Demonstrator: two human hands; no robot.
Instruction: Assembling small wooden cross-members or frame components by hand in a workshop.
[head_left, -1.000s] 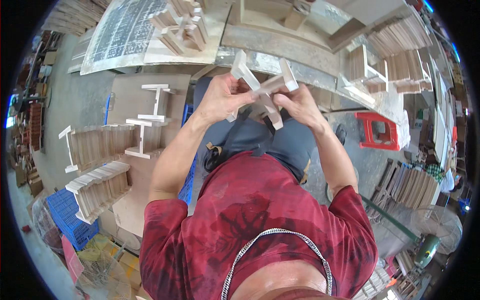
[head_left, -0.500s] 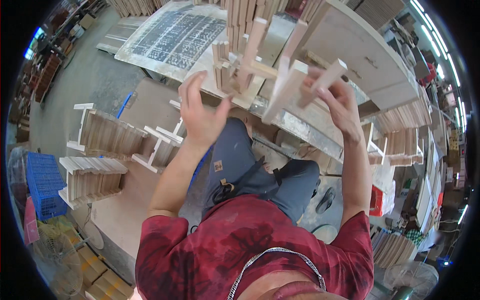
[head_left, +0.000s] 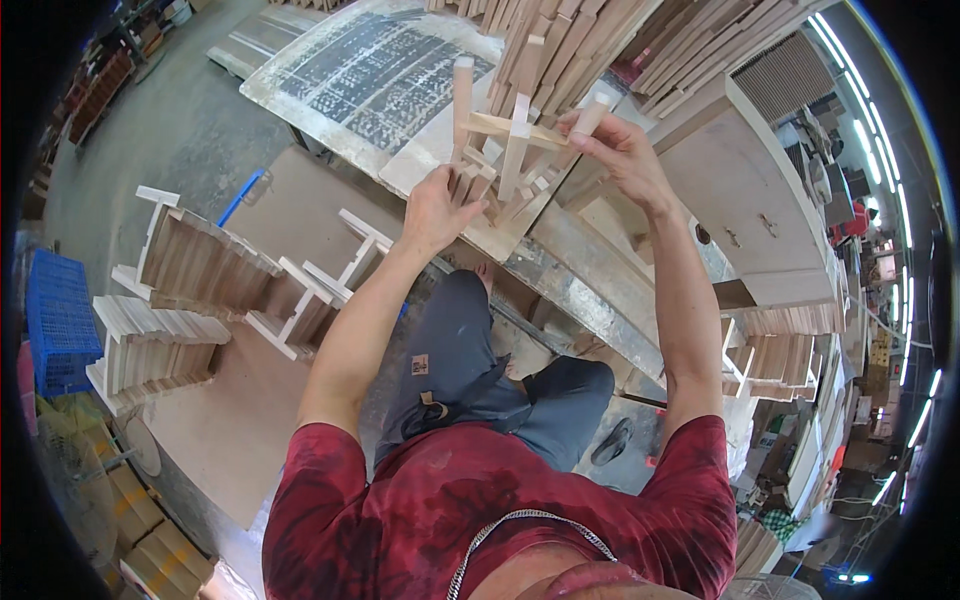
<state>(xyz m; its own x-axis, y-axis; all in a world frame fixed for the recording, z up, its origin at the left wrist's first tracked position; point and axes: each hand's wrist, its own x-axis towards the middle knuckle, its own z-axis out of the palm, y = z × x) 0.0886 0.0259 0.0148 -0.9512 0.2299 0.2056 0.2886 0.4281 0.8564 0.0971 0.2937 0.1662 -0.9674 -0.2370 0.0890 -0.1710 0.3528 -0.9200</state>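
A pale wooden frame (head_left: 490, 125), with two upright legs and a crossbar between them, is held above the near edge of the worktable. My right hand (head_left: 628, 160) pinches its right leg close to the crossbar. My left hand (head_left: 435, 212) is closed at the lower end of the left leg, against a cluster of short wooden blocks (head_left: 472, 182); its fingertips are partly hidden. Between the legs another wooden bar (head_left: 514, 150) stands up, its top end pale. Whether it is joined to the frame I cannot tell.
Long wooden strips (head_left: 560, 50) are stacked behind my hands. A dusty dark-topped board (head_left: 370, 70) lies at the far left. Stacked wooden frames (head_left: 205, 255) stand left on a brown sheet, near a blue crate (head_left: 62, 320). A pale cabinet-like panel (head_left: 740, 190) rises at right.
My left hand, spread in the air before, has come forward and closed at the wood. My right hand has moved forward and left, and the wooden bars have shifted. My view has tilted.
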